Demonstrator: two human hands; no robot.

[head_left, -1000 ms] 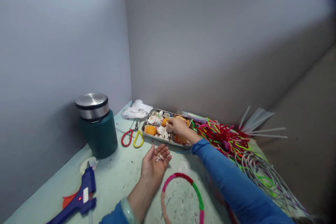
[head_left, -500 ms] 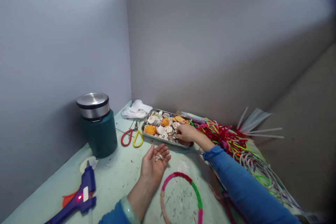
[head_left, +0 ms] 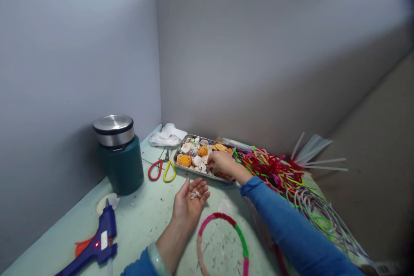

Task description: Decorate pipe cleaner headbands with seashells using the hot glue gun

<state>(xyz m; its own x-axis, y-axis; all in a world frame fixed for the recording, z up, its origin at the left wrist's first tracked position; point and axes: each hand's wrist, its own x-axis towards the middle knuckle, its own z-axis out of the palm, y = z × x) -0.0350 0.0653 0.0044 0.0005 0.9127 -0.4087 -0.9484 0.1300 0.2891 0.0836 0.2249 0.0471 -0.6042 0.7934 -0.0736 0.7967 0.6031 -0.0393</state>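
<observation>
My left hand [head_left: 189, 202] lies palm up on the pale green table, fingers loosely spread, with a few tiny white shells [head_left: 195, 194] resting in it. My right hand [head_left: 221, 162] reaches into the metal tray [head_left: 176, 160] of orange and white shells [head_left: 194, 155], its fingers curled down among them; what they pinch is hidden. A ring wrapped in pink and green pipe cleaner [head_left: 223, 241] lies just in front of my left hand.
Red and yellow scissors [head_left: 162, 169] lie left of the tray, white cloth [head_left: 168, 136] behind. A teal jar with a steel lid [head_left: 118, 153] stands at left. A blue glue gun [head_left: 97, 246] lies front left. Heaped pipe cleaners [head_left: 278, 170] and glue sticks [head_left: 318, 155] fill the right.
My right hand has shifted about inside the tray, first toward the near right edge, then back toward the middle. My left hand has stayed still with its shells.
</observation>
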